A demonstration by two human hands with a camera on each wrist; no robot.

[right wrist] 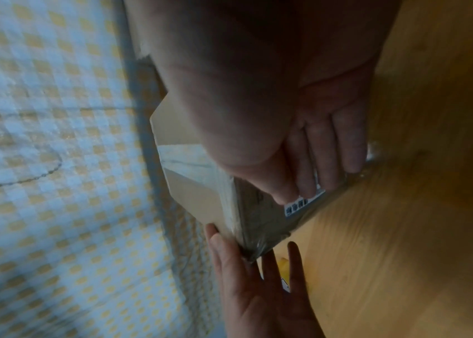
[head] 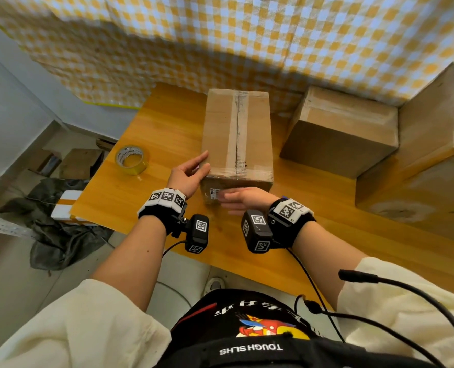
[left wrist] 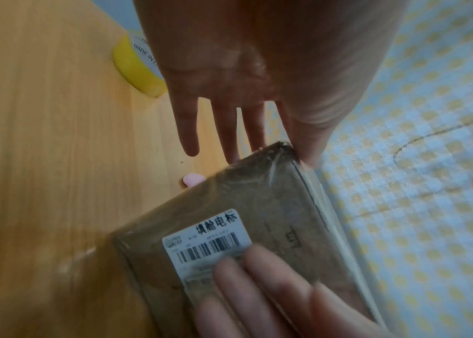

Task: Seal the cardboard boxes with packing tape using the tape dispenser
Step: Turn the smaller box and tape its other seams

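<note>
Left hand (head: 187, 176) flat, fingers straight, against the taped cardboard box (head: 238, 136) at centre frame; right hand (head: 236, 200) presses straight fingers on its barcode label (left wrist: 206, 242); tape roll (head: 132, 159) left.

Head view overhead; 2 wrist views close, sharing box (head: 237, 136) end.

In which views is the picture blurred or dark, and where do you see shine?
Head view: sharp in the middle, its edges bent and smeared; tape on the long brown cardboard box shines. Left wrist view: the right hand is blurred, the white barcode label readable. Right wrist view: dark and soft, that palm in shadow.
</note>
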